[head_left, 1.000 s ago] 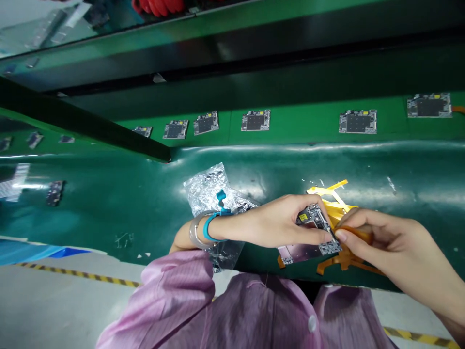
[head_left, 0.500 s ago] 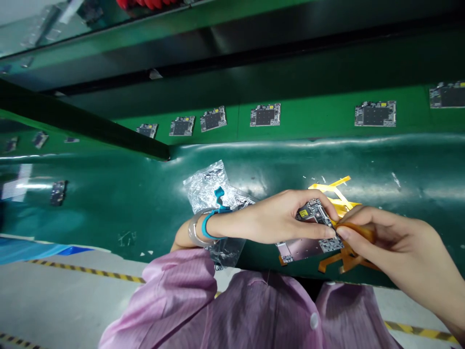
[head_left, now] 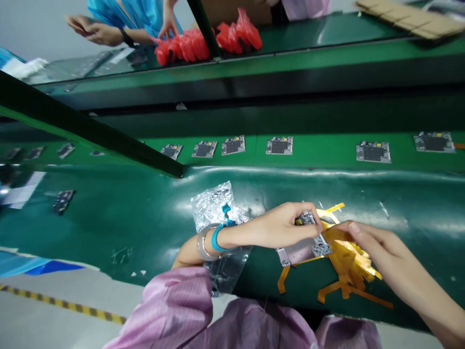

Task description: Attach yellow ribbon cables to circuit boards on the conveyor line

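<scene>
My left hand grips a circuit board by its upper edge, between thumb and fingers. The board has a pinkish metal plate and small components. At its right end my right hand has thumb and forefinger together on an orange flex cable. The fingertips partly hide where cable and board meet. Beneath and beside the right hand lies a pile of orange flex cables. One orange strip sticks out under the board's lower left corner.
A clear plastic bag lies behind my left wrist. Beyond the bench, several circuit boards sit along a green belt. Another small board lies at left. A dark green post slants in. Across, a co-worker's hands are near red bags.
The view has tilted up, bringing co-workers into sight. My right thumb has drawn back from the board's edge, while the forefinger reaches to the cable. My left hand still holds the board.
</scene>
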### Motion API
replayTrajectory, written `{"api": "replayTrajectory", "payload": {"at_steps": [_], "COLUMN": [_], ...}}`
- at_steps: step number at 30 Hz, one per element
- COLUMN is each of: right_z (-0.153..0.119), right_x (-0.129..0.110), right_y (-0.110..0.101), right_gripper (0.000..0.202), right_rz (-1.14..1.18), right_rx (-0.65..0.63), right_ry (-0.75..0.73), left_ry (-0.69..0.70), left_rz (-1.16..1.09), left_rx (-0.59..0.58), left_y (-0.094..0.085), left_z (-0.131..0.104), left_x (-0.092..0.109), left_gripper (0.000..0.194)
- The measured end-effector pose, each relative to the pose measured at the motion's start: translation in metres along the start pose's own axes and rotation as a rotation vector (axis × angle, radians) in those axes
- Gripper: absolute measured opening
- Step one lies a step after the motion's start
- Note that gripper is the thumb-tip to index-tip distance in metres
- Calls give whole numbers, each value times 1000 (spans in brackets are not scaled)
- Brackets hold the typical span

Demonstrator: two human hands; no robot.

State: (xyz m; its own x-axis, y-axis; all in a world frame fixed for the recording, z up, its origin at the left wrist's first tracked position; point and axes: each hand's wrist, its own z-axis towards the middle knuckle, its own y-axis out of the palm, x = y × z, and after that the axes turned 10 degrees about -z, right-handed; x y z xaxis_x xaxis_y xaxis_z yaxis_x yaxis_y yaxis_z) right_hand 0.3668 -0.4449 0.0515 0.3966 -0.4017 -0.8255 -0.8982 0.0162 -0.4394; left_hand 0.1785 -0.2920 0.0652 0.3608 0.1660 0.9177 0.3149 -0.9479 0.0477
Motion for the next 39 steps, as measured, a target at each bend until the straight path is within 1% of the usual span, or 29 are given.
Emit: {"api": "replayTrajectory", "payload": {"at_steps": [2,4,6,8,9,10,12,13,14,17,19,20,22,24,26,28,30,32,34,35,37,38,39], "right_z": [6,13,21,31,37,45,65,78,93,148,183,197,213,213,199,177,149,121,98,89,76,73,71], "right_x": [-5,-9,-10,-9,-7,-5,-1,1,3,10,16,19,28,38,48,55,57,53,46,42,39,39,40], "right_y": [1,1,0,-6,-10,-15,-29,-38,-47,-75,-91,-98,-107,-110,-105,-92,-73,-49,-23,-10,13,23,31], "right_gripper": [35,29,26,28,30,31,34,36,40,52,54,53,50,45,41,38,35,29,22,21,18,14,10], "right_rz": [-46,-89,-112,-97,-75,-44,36,71,98,118,74,30,-82,-196,-290,-360,-406,-430,-453,-486,-564,-597,-622], "right_rx": [-93,-144,-110,-39,-3,30,117,168,223,355,441,492,629,737,763,712,605,456,268,149,-17,-64,-83], "right_ry": [-58,-78,-71,-54,-43,-34,-41,-55,-78,-129,-129,-120,-105,-109,-136,-179,-239,-313,-396,-452,-498,-498,-484], "left_ry": [22,57,94,165,209,251,307,313,311,278,250,237,215,190,158,124,101,93,107,124,181,219,260], "left_rz": [53,71,56,52,85,143,293,357,403,488,542,568,617,660,696,724,745,760,769,770,761,753,742], "left_rx": [39,75,90,140,212,311,537,625,692,835,906,932,960,957,920,863,817,802,820,833,855,863,870], "left_y": [0,-1,-6,-18,-27,-38,-64,-79,-94,-140,-167,-179,-200,-215,-223,-225,-224,-222,-217,-214,-207,-202,-197], "left_z": [-1,0,6,16,23,30,44,51,57,67,66,64,58,53,50,50,53,55,56,56,54,52,50], "left_x": [0,-2,-5,-9,-12,-15,-23,-28,-33,-50,-61,-66,-74,-81,-85,-90,-92,-92,-88,-84,-74,-68,-62], "left_gripper": [18,19,27,35,38,39,35,31,26,14,15,18,30,46,62,71,70,70,68,62,38,26,16]}}
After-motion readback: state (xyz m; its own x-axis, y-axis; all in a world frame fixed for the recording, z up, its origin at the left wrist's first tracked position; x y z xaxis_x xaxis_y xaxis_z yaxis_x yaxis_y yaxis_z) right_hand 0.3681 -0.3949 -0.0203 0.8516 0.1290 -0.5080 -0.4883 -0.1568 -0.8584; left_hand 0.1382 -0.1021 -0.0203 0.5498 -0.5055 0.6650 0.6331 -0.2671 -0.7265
